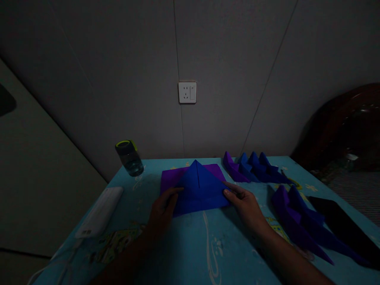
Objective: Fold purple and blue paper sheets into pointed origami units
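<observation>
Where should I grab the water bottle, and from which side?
Probably round its middle, below the dark top: the bottle stands on its base and has a rounded body. Coming from the near side seems best, as the wall rises behind it.

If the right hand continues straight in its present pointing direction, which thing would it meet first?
Most likely the blue folded paper: the right hand already touches its right side. The purple sheet shows behind, though depth is unclear.
</observation>
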Motion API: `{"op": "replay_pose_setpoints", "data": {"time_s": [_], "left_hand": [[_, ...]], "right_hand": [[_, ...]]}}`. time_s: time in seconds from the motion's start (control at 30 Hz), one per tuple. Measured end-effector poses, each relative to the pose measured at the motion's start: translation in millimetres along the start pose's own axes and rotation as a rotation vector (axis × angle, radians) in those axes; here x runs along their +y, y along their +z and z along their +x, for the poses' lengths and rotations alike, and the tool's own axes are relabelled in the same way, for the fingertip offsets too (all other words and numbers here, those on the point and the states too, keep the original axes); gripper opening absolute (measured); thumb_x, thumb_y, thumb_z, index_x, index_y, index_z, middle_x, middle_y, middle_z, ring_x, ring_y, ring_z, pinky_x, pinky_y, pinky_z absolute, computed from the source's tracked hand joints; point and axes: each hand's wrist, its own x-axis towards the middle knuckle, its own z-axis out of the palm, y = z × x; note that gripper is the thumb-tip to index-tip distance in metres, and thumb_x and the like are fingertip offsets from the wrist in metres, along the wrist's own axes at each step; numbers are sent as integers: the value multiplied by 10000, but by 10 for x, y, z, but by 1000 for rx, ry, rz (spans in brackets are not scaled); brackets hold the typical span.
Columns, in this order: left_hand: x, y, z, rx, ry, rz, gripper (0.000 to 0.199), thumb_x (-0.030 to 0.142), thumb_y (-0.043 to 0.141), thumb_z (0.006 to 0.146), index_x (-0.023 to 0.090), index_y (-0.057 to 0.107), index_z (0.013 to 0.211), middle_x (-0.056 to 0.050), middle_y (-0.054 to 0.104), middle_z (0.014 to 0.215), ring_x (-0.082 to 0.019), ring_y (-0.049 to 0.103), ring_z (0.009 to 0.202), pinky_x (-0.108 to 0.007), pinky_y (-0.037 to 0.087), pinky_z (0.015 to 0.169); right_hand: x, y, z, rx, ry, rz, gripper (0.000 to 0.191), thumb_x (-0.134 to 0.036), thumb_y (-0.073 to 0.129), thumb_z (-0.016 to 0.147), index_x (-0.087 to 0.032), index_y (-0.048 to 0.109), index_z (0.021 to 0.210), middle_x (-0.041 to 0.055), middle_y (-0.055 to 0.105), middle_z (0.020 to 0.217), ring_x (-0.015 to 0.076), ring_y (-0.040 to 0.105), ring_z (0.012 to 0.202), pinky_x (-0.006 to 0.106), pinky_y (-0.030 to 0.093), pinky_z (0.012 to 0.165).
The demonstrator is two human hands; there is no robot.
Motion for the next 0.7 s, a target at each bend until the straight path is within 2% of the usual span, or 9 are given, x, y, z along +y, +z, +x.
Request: {"op": "replay_pose_setpoints", "data": {"time_s": [0.13,0.23,0.4,0.53,0.6,0.7], "left_hand": [[-1,-9,-2,3,41,-4,268,345,524,891,251,724,1043,-35,725,1035,-220,641,961,-323,482,879],[-6,-3,8,25,9,-37,283,364,553,880,244,703,1088,-42,714,1082,-229,632,1013,-327,478,903],[-39,10,67,148,-97,-142,344,400,632,832,213,663,1120,-45,694,1116,-235,625,1055,-337,475,935],[-68,27,107,189,-135,-287,411,413,656,819,219,618,1179,-53,663,1183,-227,603,1112,-328,467,948],[-63,32,113,197,-159,-357,456,416,662,816,232,576,1224,-54,659,1162,-211,618,1070,-315,490,894],[-41,27,113,235,-195,-380,437,404,700,779,237,570,1162,-13,674,965,-165,649,855,-265,513,734]], "right_hand": [[-65,17,-31,-90,-10,-54,444,-506,777,704,-202,750,1026,65,765,915,251,690,831,397,505,852],[-86,10,-32,-63,-19,-112,418,-546,767,693,-192,771,916,63,762,843,249,686,780,379,518,799],[-70,12,-31,-28,-38,-150,409,-569,771,674,-181,765,804,50,736,739,222,656,700,327,510,674],[-68,21,-34,-12,-11,-123,400,-559,780,667,-180,754,791,54,726,727,220,647,685,331,495,669],[-72,20,-31,-1,4,-97,411,-554,794,648,-183,749,819,58,728,743,228,651,701,343,492,686],[-68,13,-21,37,0,-36,465,-521,831,610,-208,708,931,23,703,696,207,633,651,324,475,632]]}}
